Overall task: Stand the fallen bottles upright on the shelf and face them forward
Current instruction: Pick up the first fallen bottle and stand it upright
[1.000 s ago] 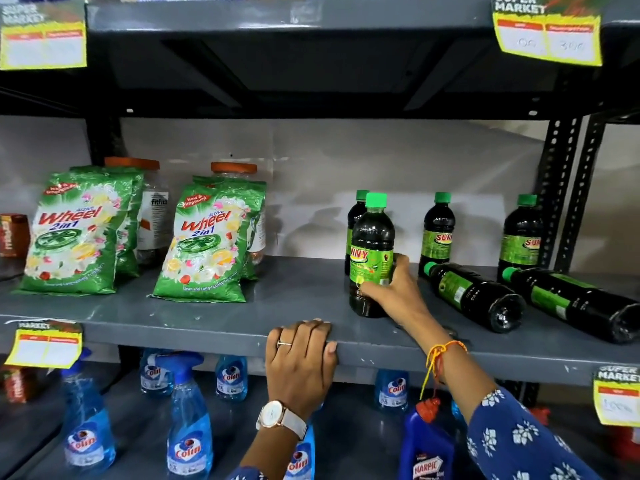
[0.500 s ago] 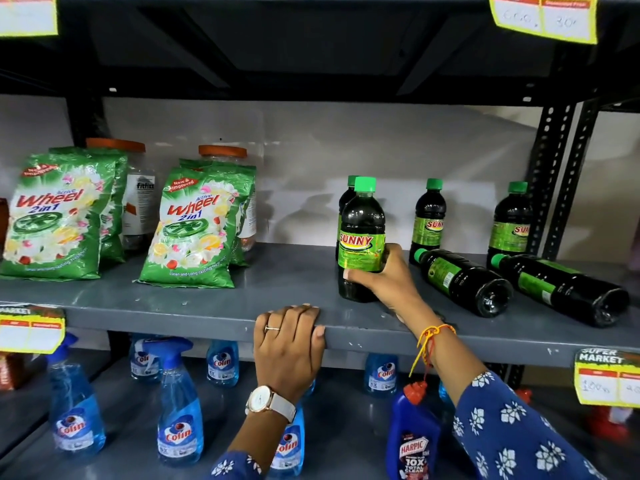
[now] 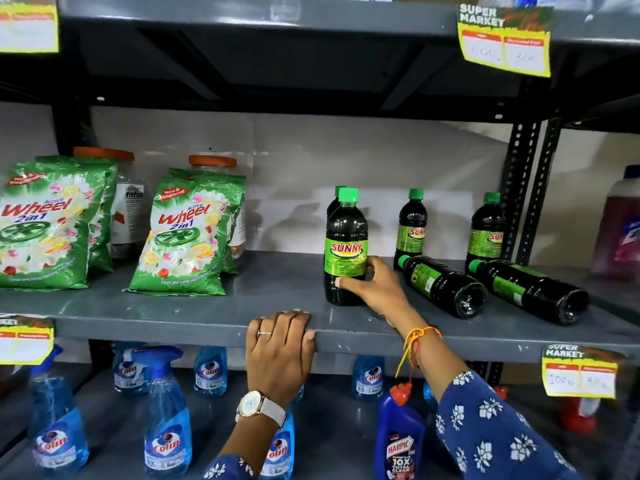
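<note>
A dark Sunny bottle (image 3: 345,237) with a green cap stands upright on the grey shelf (image 3: 194,315), its label facing me. My right hand (image 3: 375,285) grips its lower right side. Another upright bottle is mostly hidden right behind it. Two more upright bottles (image 3: 411,228) (image 3: 487,230) stand at the back right. Two fallen bottles (image 3: 445,284) (image 3: 533,289) lie on their sides to the right, bases toward me, caps toward the wall. My left hand (image 3: 280,348) rests over the shelf's front edge, fingers curled on the lip.
Green Wheel detergent bags (image 3: 187,237) and orange-lidded jars (image 3: 212,164) fill the shelf's left half. A pink-liquid jug (image 3: 620,230) stands beyond the right upright. Blue Colin spray bottles (image 3: 166,424) and a Harpic bottle (image 3: 398,441) stand on the shelf below. Price tags (image 3: 580,372) hang from shelf edges.
The held bottle has turned so its Sunny label now faces front. My right hand stays on it; my left hand stays on the shelf edge.
</note>
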Action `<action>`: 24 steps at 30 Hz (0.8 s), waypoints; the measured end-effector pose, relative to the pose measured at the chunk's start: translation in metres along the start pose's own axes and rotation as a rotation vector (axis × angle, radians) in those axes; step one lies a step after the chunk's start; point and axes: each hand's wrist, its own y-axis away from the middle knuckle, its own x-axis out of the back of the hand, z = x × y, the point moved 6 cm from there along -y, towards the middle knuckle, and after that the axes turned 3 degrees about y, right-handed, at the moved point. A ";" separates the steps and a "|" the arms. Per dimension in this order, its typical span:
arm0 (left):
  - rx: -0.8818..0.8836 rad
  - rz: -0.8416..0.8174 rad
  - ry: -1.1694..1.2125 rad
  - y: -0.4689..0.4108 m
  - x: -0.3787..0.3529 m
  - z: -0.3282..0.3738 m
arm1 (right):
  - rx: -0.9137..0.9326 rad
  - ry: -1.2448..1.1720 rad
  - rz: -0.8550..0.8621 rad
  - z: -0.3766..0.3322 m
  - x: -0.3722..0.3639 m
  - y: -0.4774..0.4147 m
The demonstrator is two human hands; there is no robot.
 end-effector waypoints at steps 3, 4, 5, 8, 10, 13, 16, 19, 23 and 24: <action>0.000 0.001 0.017 0.001 0.001 0.000 | 0.011 -0.010 -0.015 -0.005 0.005 0.015; 0.003 -0.001 0.023 0.002 0.001 0.000 | 0.023 -0.007 -0.012 -0.007 0.007 0.021; 0.011 -0.003 0.027 0.002 0.002 0.000 | 0.034 -0.002 -0.010 -0.008 0.009 0.027; 0.044 -0.017 0.057 0.002 0.004 0.001 | 0.058 0.030 0.002 -0.012 0.013 0.042; 0.059 -0.016 0.068 0.002 0.005 0.002 | 0.071 0.039 0.012 -0.013 0.015 0.047; 0.073 -0.023 0.073 0.003 0.006 0.002 | 0.075 0.050 0.028 -0.013 0.015 0.050; 0.094 -0.034 0.078 0.002 0.008 0.004 | 0.067 0.051 0.020 -0.014 0.014 0.052; 0.105 -0.025 0.115 0.002 0.013 0.006 | 0.042 0.063 -0.022 -0.017 0.015 0.057; 0.086 0.128 0.246 0.010 0.025 0.023 | 0.045 0.047 0.255 -0.027 0.072 0.051; 0.016 0.159 0.282 0.010 0.027 0.041 | 0.088 0.134 0.391 -0.032 0.097 0.046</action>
